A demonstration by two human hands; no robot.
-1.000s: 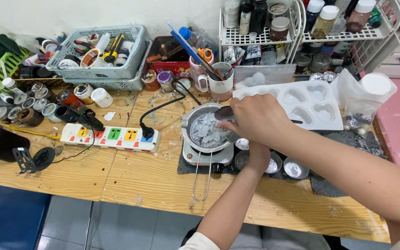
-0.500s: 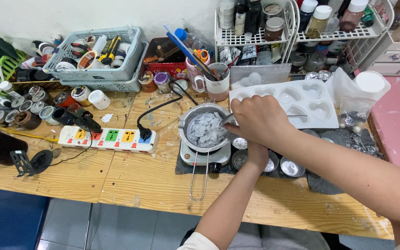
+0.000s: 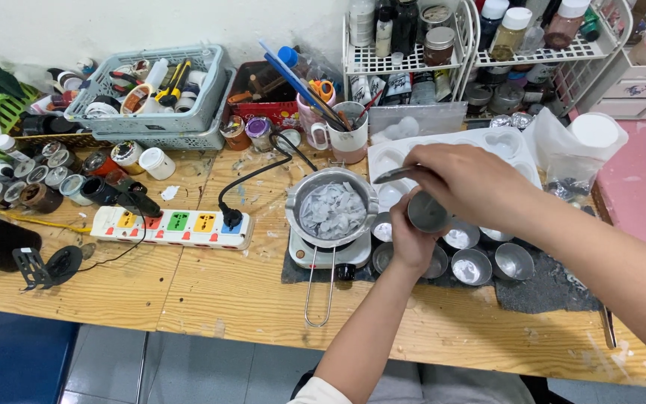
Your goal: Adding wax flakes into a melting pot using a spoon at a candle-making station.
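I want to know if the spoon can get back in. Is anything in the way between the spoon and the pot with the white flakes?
Nothing visible stands in the way. The right hand holds the spoon just beside the pot, whose top is open. The left hand holds a small metal cup to the right, off that path.

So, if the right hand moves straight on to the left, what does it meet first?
Probably the pot of white flakes: the right hand holds a spoon whose tip points left, just beside the pot's rim. Depth is unclear.

small round metal cup tilted beside spoon, above dark mat
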